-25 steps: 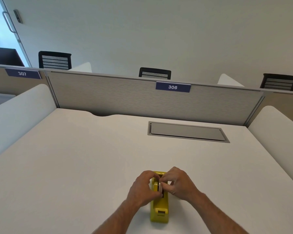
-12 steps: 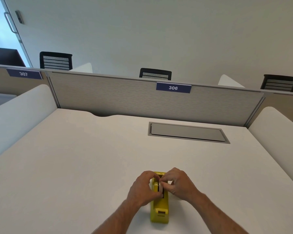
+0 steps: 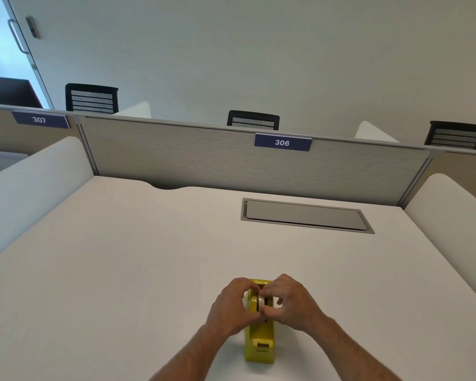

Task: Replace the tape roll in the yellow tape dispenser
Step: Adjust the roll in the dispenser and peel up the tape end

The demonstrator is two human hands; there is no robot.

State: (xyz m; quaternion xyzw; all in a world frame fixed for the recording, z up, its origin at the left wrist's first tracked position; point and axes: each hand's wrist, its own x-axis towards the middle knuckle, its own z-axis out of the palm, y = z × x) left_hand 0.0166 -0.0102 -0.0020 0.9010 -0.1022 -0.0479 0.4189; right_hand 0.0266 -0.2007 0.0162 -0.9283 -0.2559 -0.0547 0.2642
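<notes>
So my left hand (image 3: 232,307) and right hand (image 3: 289,303) are both pinching the white tape roll (image 3: 261,301) sitting in the yellow plastic tape dispenser (image 3: 259,340) on the white tabletop (image 3: 121,270), near my edge.

A white tabletop (image 3: 121,257) fills the lower view. Set into it toward the far right lies a grey rectangular cable hatch (image 3: 305,215). Behind the hatch stands a grey partition panel (image 3: 190,158) bearing a blue label "306" (image 3: 282,142); a second label, "307" (image 3: 40,119), sits to the left. Beyond the partition, three black mesh chair backs (image 3: 253,121) show. A glass door (image 3: 8,50) stands far left of the partition.
</notes>
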